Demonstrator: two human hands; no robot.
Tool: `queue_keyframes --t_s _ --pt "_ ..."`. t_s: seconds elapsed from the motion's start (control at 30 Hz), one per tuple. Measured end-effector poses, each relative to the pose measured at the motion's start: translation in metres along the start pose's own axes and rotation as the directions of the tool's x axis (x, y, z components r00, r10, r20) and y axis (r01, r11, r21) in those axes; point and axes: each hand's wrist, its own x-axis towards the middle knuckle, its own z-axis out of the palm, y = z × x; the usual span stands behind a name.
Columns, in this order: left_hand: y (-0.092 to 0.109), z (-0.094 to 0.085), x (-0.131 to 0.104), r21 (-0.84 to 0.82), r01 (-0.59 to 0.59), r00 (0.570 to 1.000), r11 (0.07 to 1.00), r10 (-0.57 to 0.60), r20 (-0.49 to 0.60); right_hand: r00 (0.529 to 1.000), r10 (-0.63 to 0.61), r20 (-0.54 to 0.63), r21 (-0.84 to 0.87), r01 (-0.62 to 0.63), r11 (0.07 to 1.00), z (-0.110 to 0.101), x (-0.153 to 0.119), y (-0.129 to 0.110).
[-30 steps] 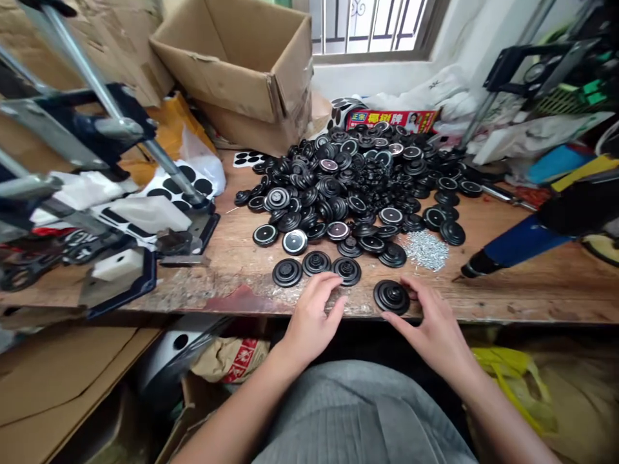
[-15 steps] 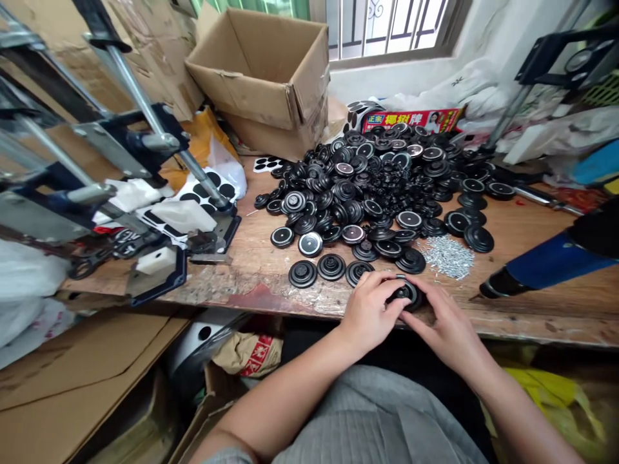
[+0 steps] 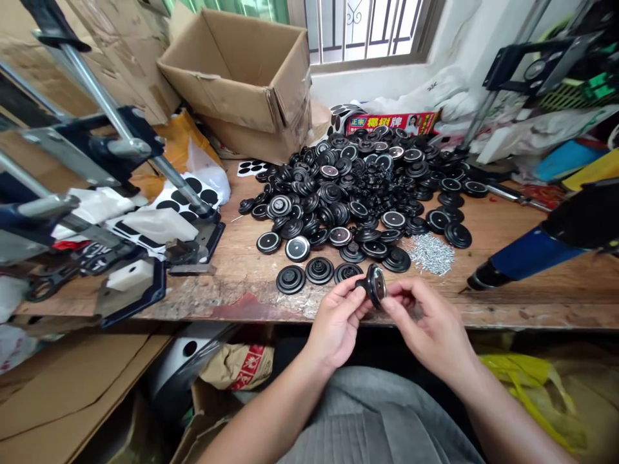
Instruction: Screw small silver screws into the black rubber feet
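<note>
My left hand [image 3: 338, 316] is closed on the stem of a black round stepped disc [image 3: 376, 287]. The disc is held on edge above the front of the table, its flat face with a pale ring and small centre hole turned right. My right hand [image 3: 425, 316] is at that face, thumb and fingertips drawn together by the rim; anything small between them is hidden. Just behind the hands, a row of similar discs [image 3: 320, 270] lies flat, stepped side up. A small heap of silvery screws [image 3: 430, 254] is on the table beyond my right hand.
A large pile of black discs [image 3: 333, 193] covers the table's middle. To the right lies a blue power driver [image 3: 517, 261], bit pointing left. Metal lever presses [image 3: 130, 148] stand at left, beside an open cardboard box [image 3: 232, 90]. The table's front edge [image 3: 242, 309] runs before me.
The disc has been lifted off the table and tipped from flat to on edge. My left hand has shifted left to its stem. The view has turned slightly right.
</note>
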Motion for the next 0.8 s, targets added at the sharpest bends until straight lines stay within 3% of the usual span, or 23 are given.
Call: queue_keyframes --t_s 0.1,0.2,0.33,0.43,0.6,0.73,0.8 --pt "0.001 -0.001 -0.001 -0.054 0.022 1.000 0.998 -0.022 0.019 0.999 -0.043 0.025 -0.197 0.047 0.979 -0.002 0.012 -0.013" --pt "0.001 -0.004 -0.001 -0.123 0.078 0.996 0.989 -0.071 0.057 0.993 -0.113 -0.033 -0.247 0.101 0.964 -0.001 0.025 -0.012" --pt "0.000 -0.007 0.000 -0.182 0.226 0.968 0.957 -0.199 0.155 0.980 -0.164 0.110 -0.006 0.166 0.986 0.000 0.040 0.002" --pt "-0.002 -0.007 0.003 -0.237 0.296 0.954 0.926 -0.274 0.123 0.972 -0.182 0.145 0.137 0.163 0.977 0.001 0.047 0.014" --pt "-0.005 -0.003 0.009 -0.264 0.379 0.920 0.887 -0.392 0.004 0.991 -0.034 0.133 0.196 0.007 0.981 0.006 0.051 0.022" --pt "-0.002 -0.004 0.011 -0.280 0.415 0.904 0.865 -0.428 0.017 0.988 0.106 0.108 0.281 -0.133 0.950 0.009 0.053 0.031" --pt "0.000 -0.006 0.011 -0.288 0.434 0.897 0.854 -0.440 0.047 0.982 0.168 0.086 0.242 -0.184 0.953 0.008 0.055 0.042"
